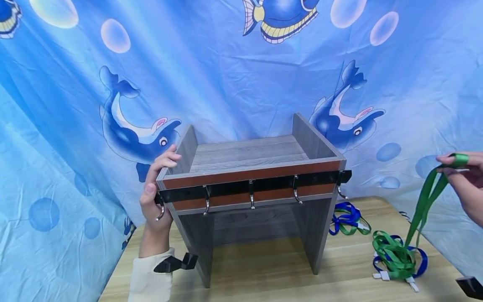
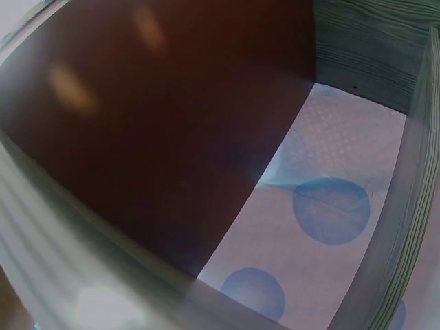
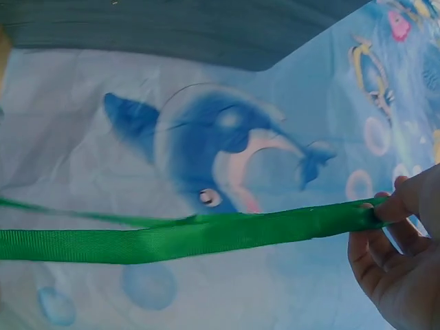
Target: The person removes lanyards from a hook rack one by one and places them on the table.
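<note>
A grey wood-grain shelf (image 1: 249,153) stands on the table, a black rail (image 1: 230,188) with several silver hooks across its brown front strip. My left hand (image 1: 156,197) grips the shelf's left side panel near the top front corner. At the far right my right hand (image 1: 468,180) pinches a green lanyard (image 1: 426,199) between thumb and finger; it hangs down to a pile of green and blue lanyards (image 1: 396,258). In the right wrist view, the green lanyard (image 3: 172,240) stretches leftward from the fingers. The left wrist view shows the shelf's brown panel (image 2: 172,124), without the hand's fingers.
Another blue and green lanyard bundle (image 1: 347,218) lies beside the shelf's right leg panel. The wooden table (image 1: 264,264) carries everything. Behind it hangs a blue curtain (image 1: 226,84) with dolphins and bubbles. A black wrist mount (image 1: 175,263) sits on the left sleeve.
</note>
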`<action>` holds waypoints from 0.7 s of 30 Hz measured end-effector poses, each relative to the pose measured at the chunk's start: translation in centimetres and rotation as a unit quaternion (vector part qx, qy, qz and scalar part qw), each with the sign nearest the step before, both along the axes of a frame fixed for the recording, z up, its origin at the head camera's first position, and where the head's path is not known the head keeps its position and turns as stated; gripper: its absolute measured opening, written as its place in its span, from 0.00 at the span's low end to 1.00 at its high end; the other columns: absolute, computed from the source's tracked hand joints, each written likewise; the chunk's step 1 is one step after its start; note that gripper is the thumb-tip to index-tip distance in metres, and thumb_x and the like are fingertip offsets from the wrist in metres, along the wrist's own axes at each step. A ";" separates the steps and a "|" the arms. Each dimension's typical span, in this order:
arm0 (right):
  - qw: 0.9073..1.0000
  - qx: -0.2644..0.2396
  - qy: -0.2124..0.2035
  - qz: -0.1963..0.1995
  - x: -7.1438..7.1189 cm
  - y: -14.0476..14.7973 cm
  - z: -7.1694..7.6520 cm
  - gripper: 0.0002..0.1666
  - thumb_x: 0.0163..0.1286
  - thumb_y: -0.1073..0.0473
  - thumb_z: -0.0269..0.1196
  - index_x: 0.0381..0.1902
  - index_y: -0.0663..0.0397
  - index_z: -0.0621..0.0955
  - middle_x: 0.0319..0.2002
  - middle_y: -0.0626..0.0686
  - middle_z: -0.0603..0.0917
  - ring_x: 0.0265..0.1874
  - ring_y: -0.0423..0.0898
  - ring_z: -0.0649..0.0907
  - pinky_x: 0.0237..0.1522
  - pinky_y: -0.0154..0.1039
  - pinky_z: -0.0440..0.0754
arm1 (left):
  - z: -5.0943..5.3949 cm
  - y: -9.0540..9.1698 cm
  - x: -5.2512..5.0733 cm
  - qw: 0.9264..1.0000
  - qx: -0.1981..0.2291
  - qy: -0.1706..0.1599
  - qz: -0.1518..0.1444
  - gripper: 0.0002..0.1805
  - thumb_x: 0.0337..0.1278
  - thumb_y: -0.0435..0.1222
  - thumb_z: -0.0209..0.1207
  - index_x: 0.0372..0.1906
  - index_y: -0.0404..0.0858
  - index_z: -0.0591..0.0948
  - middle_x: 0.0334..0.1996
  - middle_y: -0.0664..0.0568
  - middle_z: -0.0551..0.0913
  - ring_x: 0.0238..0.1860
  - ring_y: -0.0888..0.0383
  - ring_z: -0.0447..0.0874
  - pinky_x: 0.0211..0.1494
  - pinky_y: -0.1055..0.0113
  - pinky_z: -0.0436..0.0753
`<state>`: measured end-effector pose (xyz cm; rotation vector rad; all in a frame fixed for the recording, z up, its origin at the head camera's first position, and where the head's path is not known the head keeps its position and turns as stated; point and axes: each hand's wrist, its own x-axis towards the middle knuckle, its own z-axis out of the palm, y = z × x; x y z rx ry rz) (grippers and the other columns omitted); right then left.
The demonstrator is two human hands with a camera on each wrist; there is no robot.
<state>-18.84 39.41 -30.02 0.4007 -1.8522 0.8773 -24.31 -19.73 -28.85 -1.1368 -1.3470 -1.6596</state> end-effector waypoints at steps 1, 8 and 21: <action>1.000 0.006 -0.003 -0.002 -0.1 0.2 -0.3 0.24 0.74 0.82 0.52 0.50 0.57 0.88 0.50 0.23 0.79 0.43 0.19 0.79 0.49 0.10 0.72 | 0.0 0.0 0.0 1.000 0.001 -0.001 -0.001 0.26 0.75 0.49 0.40 0.55 0.37 0.82 0.64 0.46 0.82 0.80 0.43 0.60 0.84 0.52 0.50; 0.990 0.067 -0.115 -0.041 -0.8 1.0 -3.2 0.21 0.72 0.79 0.58 0.42 0.49 0.88 0.41 0.19 0.80 0.37 0.13 0.73 0.36 0.12 0.69 | 0.0 0.1 0.1 1.000 0.000 -0.007 -0.003 0.26 0.74 0.49 0.41 0.56 0.38 0.82 0.64 0.47 0.82 0.81 0.43 0.59 0.84 0.52 0.50; 0.806 0.273 -0.524 0.026 -1.4 2.5 -6.6 0.09 0.75 0.65 0.62 0.47 0.60 0.87 0.40 0.49 0.89 0.30 0.33 0.84 0.30 0.36 0.81 | 0.1 -0.3 0.2 1.000 -0.007 -0.010 -0.005 0.26 0.74 0.50 0.42 0.55 0.38 0.82 0.63 0.47 0.82 0.81 0.42 0.58 0.85 0.50 0.48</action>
